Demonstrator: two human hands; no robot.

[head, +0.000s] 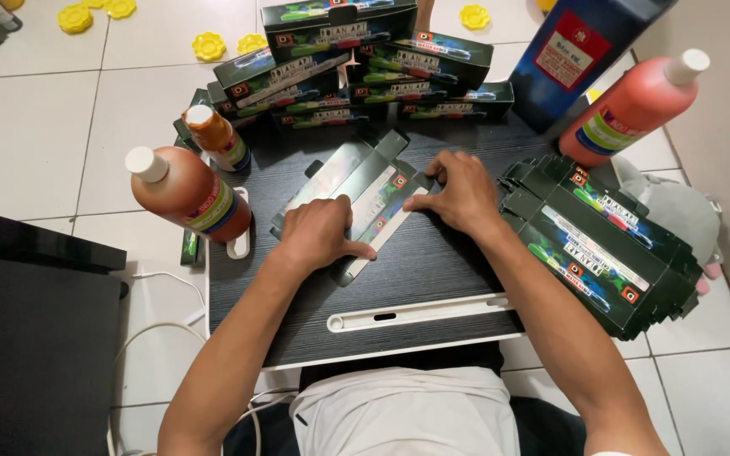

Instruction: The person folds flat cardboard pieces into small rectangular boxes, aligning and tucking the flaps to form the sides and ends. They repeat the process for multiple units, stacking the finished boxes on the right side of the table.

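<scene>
A flat, unfolded dark carton [356, 190] with green and blue print lies in the middle of the small black table [433, 270]. My left hand [318, 232] presses down on its near left part, thumb along a white fold line. My right hand [458, 190] holds down its right edge with the fingers curled over a flap. Both hands rest on the same carton.
A stack of flat cartons [597, 245] lies at the table's right. Assembled boxes [356, 63] are piled at the back. Three orange bottles [187, 194] [217, 135] [635, 105] stand around, beside a blue container [576, 51]. Yellow caps [209, 46] lie on the tiled floor.
</scene>
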